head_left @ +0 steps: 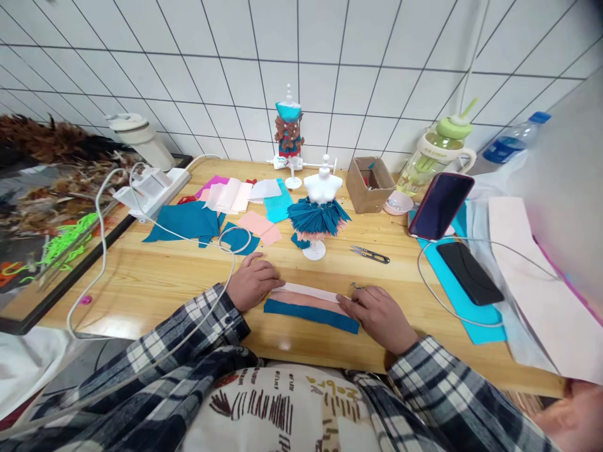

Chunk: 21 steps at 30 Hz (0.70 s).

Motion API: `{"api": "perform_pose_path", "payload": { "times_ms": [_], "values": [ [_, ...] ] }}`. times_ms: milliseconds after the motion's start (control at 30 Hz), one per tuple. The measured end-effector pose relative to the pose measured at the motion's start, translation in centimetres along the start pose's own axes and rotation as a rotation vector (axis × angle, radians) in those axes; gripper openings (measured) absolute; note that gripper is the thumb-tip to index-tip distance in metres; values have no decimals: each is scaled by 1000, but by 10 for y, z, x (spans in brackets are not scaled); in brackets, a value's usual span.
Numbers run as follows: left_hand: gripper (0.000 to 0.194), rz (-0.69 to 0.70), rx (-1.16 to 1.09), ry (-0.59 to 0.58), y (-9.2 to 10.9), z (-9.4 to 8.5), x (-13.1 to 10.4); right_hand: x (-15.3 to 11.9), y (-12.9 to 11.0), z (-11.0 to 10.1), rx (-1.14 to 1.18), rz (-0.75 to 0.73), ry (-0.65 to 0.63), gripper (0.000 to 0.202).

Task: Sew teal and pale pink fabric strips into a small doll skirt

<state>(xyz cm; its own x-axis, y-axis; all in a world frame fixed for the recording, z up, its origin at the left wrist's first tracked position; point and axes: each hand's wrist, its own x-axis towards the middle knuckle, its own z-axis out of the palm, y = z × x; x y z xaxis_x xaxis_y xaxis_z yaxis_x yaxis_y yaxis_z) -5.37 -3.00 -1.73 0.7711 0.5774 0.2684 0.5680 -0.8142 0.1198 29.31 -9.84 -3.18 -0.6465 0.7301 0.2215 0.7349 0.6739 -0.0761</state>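
At the near side of the table, a pale strip of crepe-like paper (304,289) lies with a peach strip (311,301) and a dark teal strip (311,316) along its near side. My left hand (252,281) pinches the pale strip's left end with bent fingers. Its right end is under the fingers of my right hand (380,315), which also touch the layered strips. Beyond them stands a small white dress form (323,186) wearing a gathered teal skirt (318,216) with a peach layer beneath. Thread snips (370,253) lie to its right.
Coloured paper pieces (183,223) lie at the back left under a white cable (233,270). Behind are a second dressed form (289,135) and a cardboard box (371,185). A propped phone (441,206), a flat phone (470,273) and a jug (431,157) stand or lie right.
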Motion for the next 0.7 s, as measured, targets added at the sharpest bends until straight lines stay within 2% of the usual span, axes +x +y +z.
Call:
{"api": "perform_pose_path", "payload": {
  "times_ms": [200,333,400,467,567,700],
  "values": [
    [29,95,134,40,0,1,-5,1,4,-5,-31,-25,-95,34],
    [44,59,96,-80,1,-3,-14,7,9,-28,147,-17,-114,44],
    [51,47,70,-140,2,-5,-17,20,3,-43,236,5,-87,53],
    [52,46,69,-156,4,-6,-18,39,-11,-52,229,35,-86,57],
    [48,39,97,-140,6,-5,-18,66,-37,-42,155,-55,-85,52],
    [45,24,128,-136,10,-3,-20,77,-51,-8,83,-103,-127,60]
  ]
}}
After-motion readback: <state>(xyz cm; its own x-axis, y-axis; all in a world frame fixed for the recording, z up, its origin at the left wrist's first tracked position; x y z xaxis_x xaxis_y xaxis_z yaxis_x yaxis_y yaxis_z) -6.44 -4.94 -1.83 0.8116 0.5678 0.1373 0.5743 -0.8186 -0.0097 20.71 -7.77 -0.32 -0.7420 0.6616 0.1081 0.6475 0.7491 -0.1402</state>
